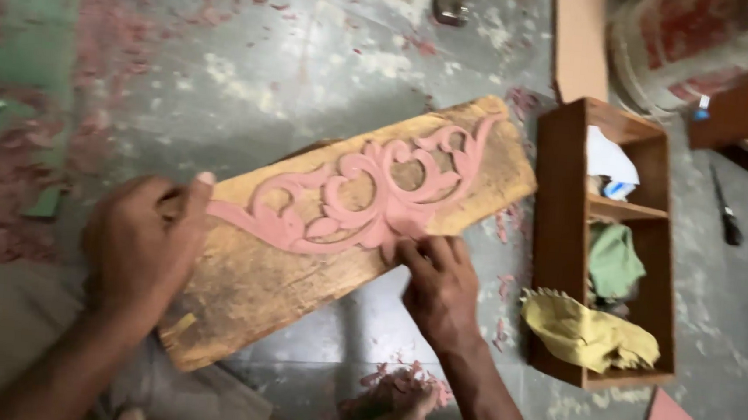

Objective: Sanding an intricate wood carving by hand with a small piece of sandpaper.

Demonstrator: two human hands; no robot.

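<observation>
A long wooden board (255, 285) lies tilted across my lap, its right end raised toward the back. A pink scroll-shaped ornament (366, 196) sits on its upper face. My left hand (139, 242) grips the board's left end, thumb laid on the top near the ornament's tip. My right hand (439, 285) presses its fingers against the ornament's lower middle edge. My bare foot (399, 409) shows on the floor below the board.
A small wooden shelf box (558, 214) lies on the floor at right, holding green and yellow cloths (589, 335) and a white item. Pink shavings are scattered over the grey floor (296, 64). A dark tool (726, 213) lies far right; a bucket (684, 39) stands behind.
</observation>
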